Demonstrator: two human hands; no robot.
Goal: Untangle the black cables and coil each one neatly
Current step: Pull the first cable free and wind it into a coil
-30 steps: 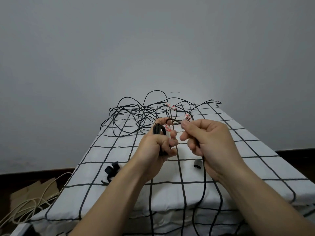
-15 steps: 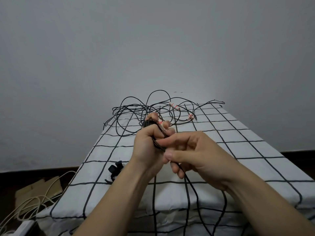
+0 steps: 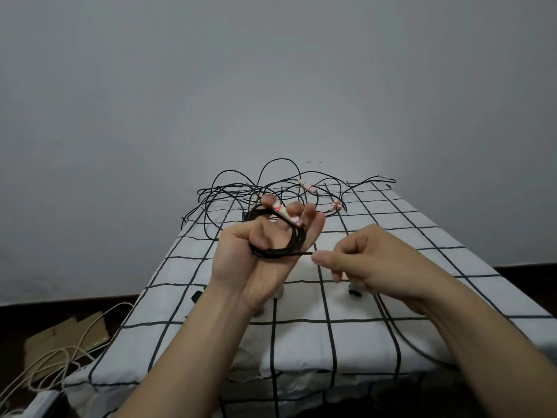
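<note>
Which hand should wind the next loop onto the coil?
Probably the right hand: it pinches the loose strand right beside the coil, while the left hand is busy gripping that coil.

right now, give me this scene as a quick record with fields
left hand: holds coiled cable looped round its fingers
right hand: pinches the strand leading off that coil
loose cables: tangled at the far end of the checked cloth
floor, left: pale cords, cardboard

Blk cable coil [image 3: 278,236] held up; tangled cables [image 3: 256,188] behind
</note>
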